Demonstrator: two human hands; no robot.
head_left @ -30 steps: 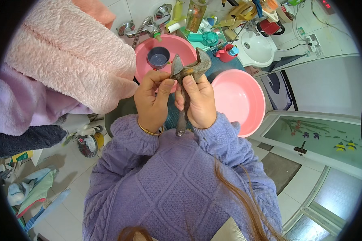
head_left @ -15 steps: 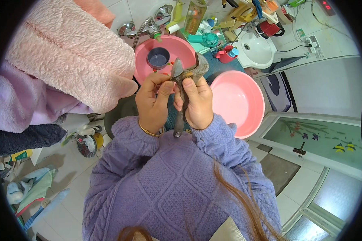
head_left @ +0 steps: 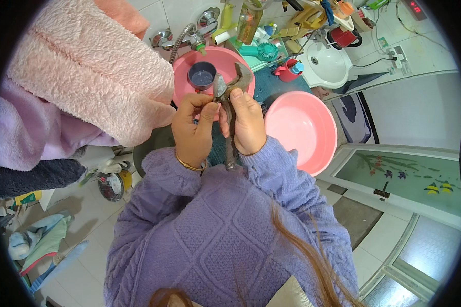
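Observation:
A worn, rust-brown adjustable wrench [head_left: 230, 123] stands roughly upright in front of my chest, its jaws upward and apart. My right hand [head_left: 249, 123] is closed round its neck, thumb against the head. My left hand [head_left: 192, 128], a bangle at its wrist, pinches the base of the smaller left jaw; whether a small thing lies between those fingertips is hidden. Behind the wrench, a pink basin [head_left: 182, 71] holds a dark grey bowl [head_left: 202, 75]. Another pink basin [head_left: 305, 128] stands to the right of my right hand.
A tap [head_left: 193, 36] hangs over the far basin. A red mug [head_left: 288, 70] and white washbasin [head_left: 328, 64] stand at the far right. Fluffy pink cloth [head_left: 97, 71] hangs close on the left. A glass-panelled door [head_left: 404, 179] is at right.
The wrench and both hands have shifted slightly left, and the wrench head has turned a little. Both hands keep their hold.

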